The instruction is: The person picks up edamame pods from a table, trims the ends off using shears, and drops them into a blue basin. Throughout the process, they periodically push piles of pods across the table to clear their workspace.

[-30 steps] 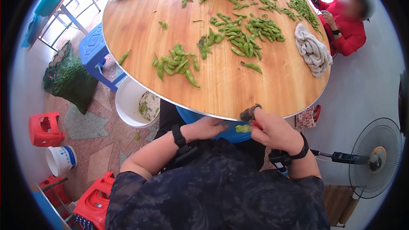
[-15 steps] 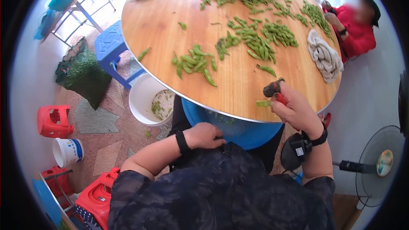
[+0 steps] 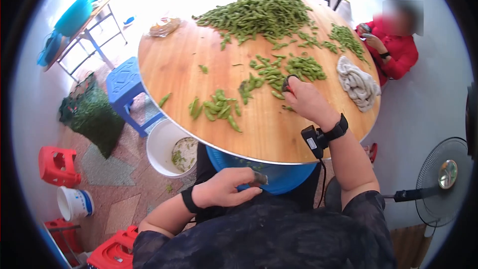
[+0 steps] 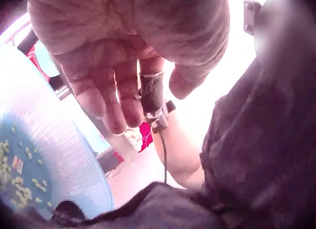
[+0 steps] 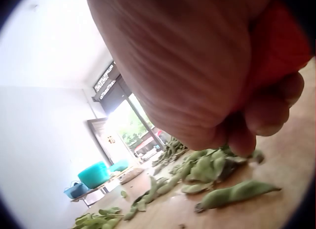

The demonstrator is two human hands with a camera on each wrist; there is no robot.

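My left hand (image 3: 230, 187) hovers in front of me by the blue basin (image 3: 298, 179), fingers extended and holding nothing. One of its fingers wears a dark cover (image 4: 152, 92). Shelled green beans (image 4: 22, 189) lie in the basin. Out over the round wooden table (image 3: 199, 137), my right hand (image 3: 311, 102) reaches down to a cluster of edamame pods (image 3: 271, 74). It has a dark cover on one finger and a red covering (image 5: 279, 46). Its lower fingers curl in; I cannot tell whether the fingertips pinch a pod. A single pod (image 5: 239, 193) lies just below them.
A large edamame heap (image 3: 259, 12) covers the far side. A crumpled cloth (image 3: 357, 83) lies near the right edge. Across there sits a person in red (image 3: 398, 52). A white bucket (image 3: 162, 144) and blue stool (image 3: 124, 82) stand left, a fan (image 3: 438, 189) right.
My right hand has moved from the basin up and forward over the table to the pods; the split pod it held no longer shows. My left hand has straightened its fingers.
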